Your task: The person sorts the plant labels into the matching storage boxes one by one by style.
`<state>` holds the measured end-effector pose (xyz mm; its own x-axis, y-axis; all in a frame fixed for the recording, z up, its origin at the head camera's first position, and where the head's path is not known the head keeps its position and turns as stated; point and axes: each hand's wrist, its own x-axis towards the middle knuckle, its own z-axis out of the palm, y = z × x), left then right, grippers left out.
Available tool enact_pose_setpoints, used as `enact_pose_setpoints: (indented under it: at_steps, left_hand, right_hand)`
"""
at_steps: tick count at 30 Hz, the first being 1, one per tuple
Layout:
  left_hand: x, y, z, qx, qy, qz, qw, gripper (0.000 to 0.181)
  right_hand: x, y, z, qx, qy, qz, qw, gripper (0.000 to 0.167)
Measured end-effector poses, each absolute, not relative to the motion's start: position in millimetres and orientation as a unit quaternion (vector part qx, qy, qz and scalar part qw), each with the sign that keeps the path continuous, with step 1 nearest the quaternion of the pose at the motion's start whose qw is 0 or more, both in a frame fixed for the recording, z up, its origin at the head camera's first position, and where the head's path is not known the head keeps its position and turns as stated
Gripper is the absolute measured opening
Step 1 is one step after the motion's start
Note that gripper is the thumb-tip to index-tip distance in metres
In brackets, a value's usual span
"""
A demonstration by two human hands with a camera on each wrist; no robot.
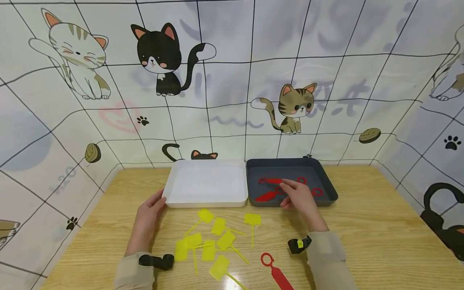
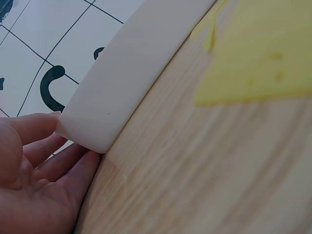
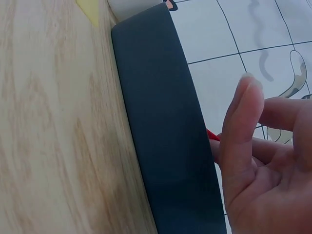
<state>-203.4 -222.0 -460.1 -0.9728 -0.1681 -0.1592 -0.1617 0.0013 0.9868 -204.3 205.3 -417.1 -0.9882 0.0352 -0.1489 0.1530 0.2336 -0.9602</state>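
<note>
My left hand [image 1: 148, 211] holds the front left corner of a shallow white tray [image 1: 204, 203], thumb at the rim and fingers along its side. Right of that tray, touching it, stands a dark grey tray [image 1: 328, 195] with several red tags with ring ends [image 1: 266, 196] in it. Over its front rim reaches my right hand [image 1: 299, 197], fingers loosely extended close above the tags and partly covering them. In the right wrist view, a sliver of red tag [image 3: 213, 135] shows by the fingers, apart from the raised thumb.
Several yellow plant labels with stems [image 1: 226, 240] lie scattered on the wooden table [image 1: 377, 233] in front of the trays. One more red ring tag [image 1: 279, 278] lies near the front edge. Behind the table hangs a cat-printed wall covering [image 1: 232, 88].
</note>
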Motion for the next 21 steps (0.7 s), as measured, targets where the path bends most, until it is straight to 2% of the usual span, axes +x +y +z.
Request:
enact_pose_setpoints:
  at_steps: [16,21]
  left_hand:
    - [-203.0,-222.3,-459.9,0.117,-0.709,-0.695,0.001,0.049]
    - [-204.4,-222.4,-461.0,0.119,-0.705,-0.699,0.000,0.049]
  right_hand:
    - [-204.9,202.9,-418.2,0.033,0.799,-0.590,0.110,0.062]
    - [-204.1,203.6,-419.9,0.025,0.797,-0.593,0.113,0.063]
